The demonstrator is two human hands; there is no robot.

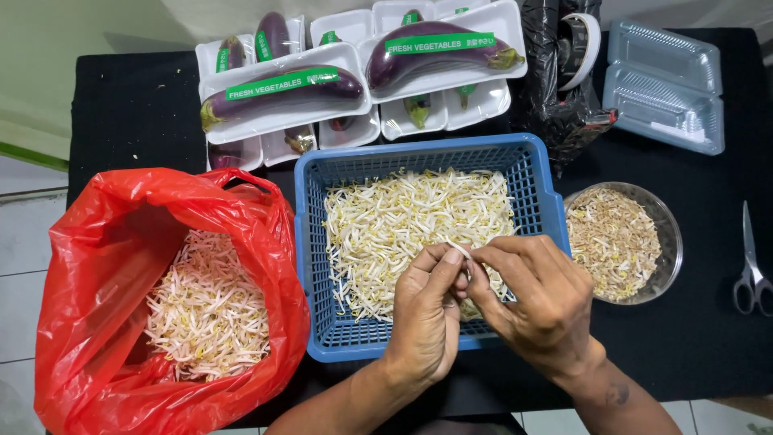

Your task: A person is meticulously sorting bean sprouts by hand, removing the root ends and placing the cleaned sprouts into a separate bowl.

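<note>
Left hand [425, 318], right hand [541, 302]: fingers pinch sprout [460, 250] over blue basket [312, 266].

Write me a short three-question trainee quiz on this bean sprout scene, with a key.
1. True or false: both hands pinch one sprout over the blue basket.
2. What lies in the clear bowl? A whole eggplants; B brownish sprout trimmings; C scissors.
3. Where are the scissors?

Key
1. True: the left hand and right hand meet on a single sprout.
2. B.
3. On the black table, at the right edge, beside the bowl and apart from both hands.
</note>
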